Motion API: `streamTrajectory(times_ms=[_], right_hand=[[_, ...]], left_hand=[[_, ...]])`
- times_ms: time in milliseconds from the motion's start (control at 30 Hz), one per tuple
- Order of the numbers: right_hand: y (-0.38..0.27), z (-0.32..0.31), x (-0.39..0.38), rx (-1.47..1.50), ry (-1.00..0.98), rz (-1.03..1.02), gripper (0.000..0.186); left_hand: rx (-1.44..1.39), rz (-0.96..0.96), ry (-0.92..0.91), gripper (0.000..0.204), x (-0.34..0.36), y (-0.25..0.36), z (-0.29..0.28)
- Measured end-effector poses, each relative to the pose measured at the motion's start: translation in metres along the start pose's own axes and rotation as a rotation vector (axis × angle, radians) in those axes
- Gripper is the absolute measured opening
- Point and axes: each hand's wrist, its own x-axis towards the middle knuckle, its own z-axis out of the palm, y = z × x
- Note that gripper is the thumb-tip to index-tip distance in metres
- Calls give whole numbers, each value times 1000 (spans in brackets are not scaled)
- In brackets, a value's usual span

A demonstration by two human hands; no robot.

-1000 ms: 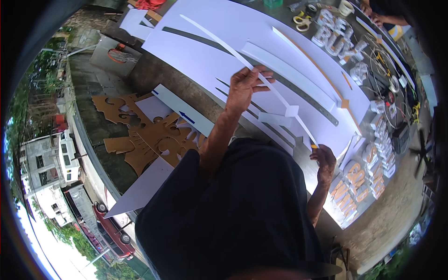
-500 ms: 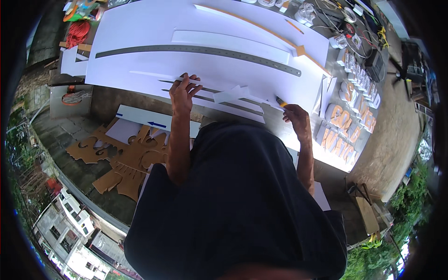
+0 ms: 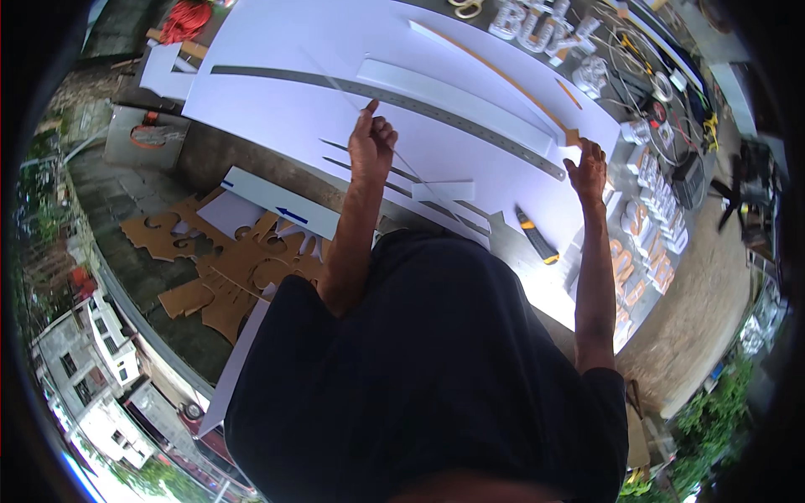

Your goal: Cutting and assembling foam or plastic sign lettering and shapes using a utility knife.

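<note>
My left hand (image 3: pixel 371 144) is closed on a long, thin white strip (image 3: pixel 323 74), raised over the white sheet (image 3: pixel 277 109) and running slantwise past a steel ruler (image 3: pixel 470 120). My right hand (image 3: pixel 589 172) is at the sheet's right side, thumb and fingers apart, just beside the brown end of a long white piece with an orange edge (image 3: pixel 503 71). Whether the fingertips touch that end, I cannot tell. A yellow and black utility knife (image 3: pixel 537 236) lies on the sheet below my right hand. Near my body are a short white piece (image 3: pixel 444 191) and narrow cut strips.
A wide white strip (image 3: pixel 453 96) lies beyond the ruler, with an orange pencil-like stick (image 3: pixel 569 95) farther right. Letter-shaped pieces (image 3: pixel 650 222), cables and tools crowd the right side. Scissors (image 3: pixel 466 7) lie at the far edge. Brown cut-out board (image 3: pixel 243 268) sits low on the left.
My right hand has let go of the utility knife, now lying on the sheet, and moved up and right. My left hand has lifted the thin strip; the short white piece has turned.
</note>
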Motion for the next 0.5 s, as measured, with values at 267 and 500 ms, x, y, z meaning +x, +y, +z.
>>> streamTrajectory(times_ms=[267, 500], right_hand=[[14, 17, 22, -7, -116, -37, 30], [17, 19, 11, 182, 24, -141, 21]], left_hand=[[-219, 56, -120, 51, -2, 12, 16], [-247, 33, -182, 57, 9, 12, 18]])
